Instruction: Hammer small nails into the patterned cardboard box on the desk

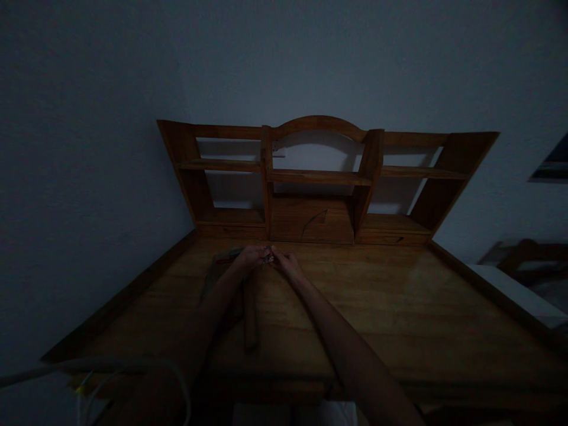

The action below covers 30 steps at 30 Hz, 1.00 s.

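Note:
My left hand (pixel 254 255) and my right hand (pixel 286 261) meet over the wooden desk, near its back. Between their fingertips is a small shiny cluster (pixel 268 257) with silvery and dark parts; the light is too dim to tell its kind. Both hands have their fingers closed on it. Under my left forearm lies a dark, flat cloth item (pixel 215 273), perhaps a bag, partly hidden by the arm. A brown strap-like strip (pixel 250 319) runs from it toward the front of the desk.
The wooden desk top (pixel 377 296) has raised side edges. A wooden shelf unit (pixel 319 176) with open compartments stands along its back, against the wall. Pale cables (pixel 177 373) hang at the lower left. A white surface (pixel 515 290) lies beyond the right edge.

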Each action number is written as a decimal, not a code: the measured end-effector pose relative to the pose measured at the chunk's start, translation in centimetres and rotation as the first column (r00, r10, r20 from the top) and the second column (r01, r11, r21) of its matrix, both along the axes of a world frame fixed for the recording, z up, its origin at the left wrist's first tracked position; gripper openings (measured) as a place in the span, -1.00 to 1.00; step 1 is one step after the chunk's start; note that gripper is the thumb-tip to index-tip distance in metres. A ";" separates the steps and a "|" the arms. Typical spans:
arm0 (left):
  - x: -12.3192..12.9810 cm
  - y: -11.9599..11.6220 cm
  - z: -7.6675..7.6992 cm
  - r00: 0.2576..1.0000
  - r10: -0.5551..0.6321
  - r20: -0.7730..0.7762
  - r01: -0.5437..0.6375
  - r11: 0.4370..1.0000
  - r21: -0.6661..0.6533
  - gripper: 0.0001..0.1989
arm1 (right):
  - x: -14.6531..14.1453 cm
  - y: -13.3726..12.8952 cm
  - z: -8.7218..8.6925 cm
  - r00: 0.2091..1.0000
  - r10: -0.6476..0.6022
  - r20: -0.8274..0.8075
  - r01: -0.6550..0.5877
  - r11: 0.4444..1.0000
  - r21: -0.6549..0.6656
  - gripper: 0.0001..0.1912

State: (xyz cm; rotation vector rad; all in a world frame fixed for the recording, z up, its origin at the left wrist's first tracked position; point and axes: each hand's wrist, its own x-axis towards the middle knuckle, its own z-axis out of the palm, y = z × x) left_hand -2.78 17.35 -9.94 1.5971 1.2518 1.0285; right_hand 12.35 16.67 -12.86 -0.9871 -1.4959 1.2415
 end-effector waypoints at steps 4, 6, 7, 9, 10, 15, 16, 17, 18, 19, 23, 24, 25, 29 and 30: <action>1.0 0.5 -0.5 0.952 0.082 0.295 -0.069 0.996 -0.053 -0.74 | -0.4 -0.9 0.8 0.937 0.164 -0.308 -0.257 0.921 -0.292 -0.30; 1.4 1.0 -0.8 0.917 0.137 0.375 -0.126 0.991 -0.054 -0.72 | -0.6 -1.2 1.1 0.852 0.187 -0.488 -0.414 0.811 -0.412 -0.32; 1.5 1.2 -1.0 0.897 0.162 0.412 -0.155 0.987 -0.052 -0.71 | -0.7 -1.4 1.3 0.820 0.176 -0.544 -0.459 0.771 -0.442 -0.31; 1.5 1.6 -1.2 0.854 0.203 0.480 -0.209 0.977 -0.042 -0.67 | -0.9 -1.5 1.5 0.777 0.126 -0.617 -0.499 0.719 -0.483 -0.27; 1.5 1.7 -1.2 0.829 0.214 0.517 -0.233 0.972 -0.029 -0.65 | -0.9 -1.5 1.6 0.761 0.096 -0.642 -0.508 0.704 -0.497 -0.26; 1.8 1.4 -0.7 0.755 0.216 0.620 -0.363 0.924 0.121 -0.61 | -0.7 -1.3 2.2 0.720 -0.026 -0.694 -0.508 0.661 -0.552 -0.25; 2.0 1.2 -0.5 0.758 0.215 0.616 -0.383 0.910 0.155 -0.62 | -0.6 -1.2 2.4 0.715 -0.047 -0.698 -0.503 0.659 -0.560 -0.27; 2.2 1.0 -0.4 0.764 0.213 0.609 -0.399 0.898 0.186 -0.64 | -0.5 -1.1 2.6 0.710 -0.065 -0.701 -0.498 0.657 -0.566 -0.28; 2.4 0.8 -0.3 0.772 0.212 0.599 -0.410 0.887 0.214 -0.67 | -0.3 -1.0 2.8 0.705 -0.079 -0.704 -0.495 0.656 -0.570 -0.30; 2.6 0.7 -0.2 0.782 0.215 0.585 -0.418 0.877 0.237 -0.69 | -0.2 -1.0 3.0 0.701 -0.089 -0.708 -0.495 0.654 -0.572 -0.32; 3.3 0.3 -0.2 0.801 0.229 0.553 -0.429 0.865 0.262 -0.75 | 0.1 -0.7 3.5 0.689 -0.105 -0.717 -0.494 0.656 -0.571 -0.37; 3.4 0.3 -0.3 0.804 0.230 0.548 -0.426 0.867 0.261 -0.76 | 0.2 -0.7 3.6 0.686 -0.108 -0.719 -0.494 0.657 -0.570 -0.39; 3.5 0.2 -0.4 0.810 0.228 0.540 -0.419 0.870 0.261 -0.76 | 0.2 -0.7 3.6 0.684 -0.111 -0.721 -0.492 0.659 -0.568 -0.40; 3.7 0.0 -0.7 0.845 0.217 0.488 -0.391 0.874 0.289 -0.78 | 0.2 -0.6 3.3 0.664 -0.125 -0.737 -0.485 0.679 -0.552 -0.45; 3.7 0.0 -0.7 0.855 0.216 0.472 -0.386 0.873 0.300 -0.78 | 0.2 -0.6 3.2 0.658 -0.127 -0.742 -0.484 0.684 -0.546 -0.46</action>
